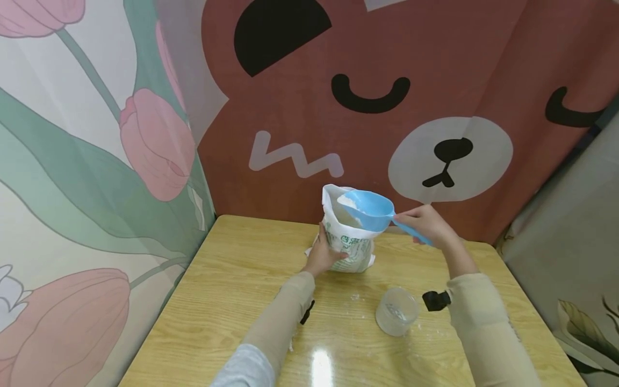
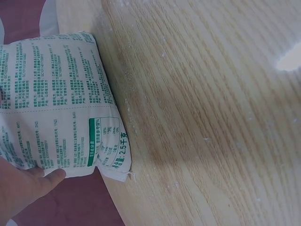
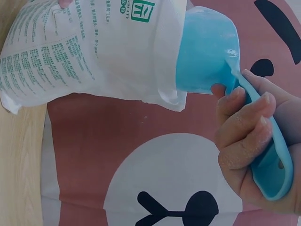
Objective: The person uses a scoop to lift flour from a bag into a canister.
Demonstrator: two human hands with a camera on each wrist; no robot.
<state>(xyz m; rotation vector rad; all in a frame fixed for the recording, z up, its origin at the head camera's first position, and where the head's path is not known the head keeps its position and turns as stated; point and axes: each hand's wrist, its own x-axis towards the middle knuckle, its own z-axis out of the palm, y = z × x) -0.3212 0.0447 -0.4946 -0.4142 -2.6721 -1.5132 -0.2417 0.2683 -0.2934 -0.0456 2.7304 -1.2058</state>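
A white flour bag [image 1: 350, 247] with green print stands at the back of the table, its top open. My left hand [image 1: 325, 255] grips the bag's side; in the left wrist view its thumb and fingers [image 2: 28, 188] lie against the printed wall. My right hand [image 1: 427, 226] holds a blue scoop [image 1: 369, 207] by its handle, fingers curled round it in the right wrist view. The scoop's bowl sits at the bag's mouth, partly inside, with white powder at its front edge. Its far tip is hidden by the bag in the right wrist view.
A clear round container [image 1: 396, 312] stands on the wooden table [image 1: 232, 279], in front of the bag and to its right. Specks of white powder lie on the tabletop near it. A curtain with a bear print [image 1: 290, 107] hangs right behind the table.
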